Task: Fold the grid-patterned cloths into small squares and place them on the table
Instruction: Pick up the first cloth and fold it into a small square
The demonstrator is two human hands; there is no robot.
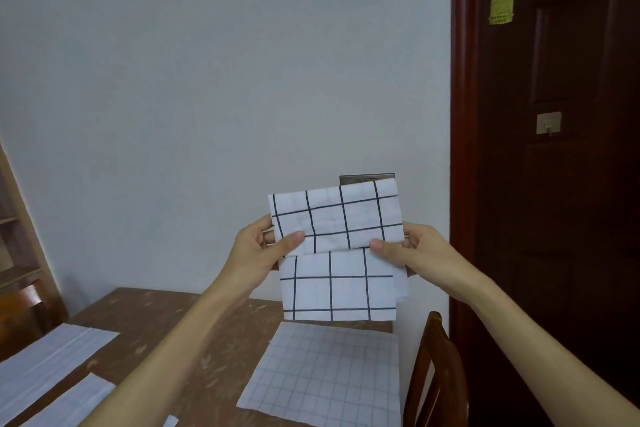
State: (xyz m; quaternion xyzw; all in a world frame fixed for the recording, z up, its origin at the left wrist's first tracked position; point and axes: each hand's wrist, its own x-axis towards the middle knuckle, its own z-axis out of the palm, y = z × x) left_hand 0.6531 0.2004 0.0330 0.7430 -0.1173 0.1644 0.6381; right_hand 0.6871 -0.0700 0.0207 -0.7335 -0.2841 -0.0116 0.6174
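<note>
The person holds one grid-patterned cloth [341,291] up in the air with both hands, in front of the pale wall [207,80] and above the far part of the table [156,315]. This cloth is white with wide dark lines. It is already folded over. An upper flap lies on the front side, a little tilted, and its lower edge runs between the two thumbs. The lower part hangs straight down below it.

The left hand [263,246] grips the left side of the cloth: the thumb presses on the front near the flap's lower edge, and the fingers are curled behind the fabric. The right hand [412,246] grips the right side in the same way, thumb in front and fingers behind. The two hands are at about the same height.

On the table, directly under the held cloth, a second cloth with a fine grid [325,374] lies flat and reaches the right edge of the table. At the near left, two plain white cloths [52,357] lie on the worn wooden surface, well apart from the fine-grid one.

A brown wooden chair [436,367] stands just beside the right edge of the table. Behind it, at the far right, is a dark red-brown door [571,201] with some stickers [501,3] near the top and a small metal hook [549,123] lower down. A grey switch plate [356,179] on the wall shows just above the top edge of the held cloth.
</note>
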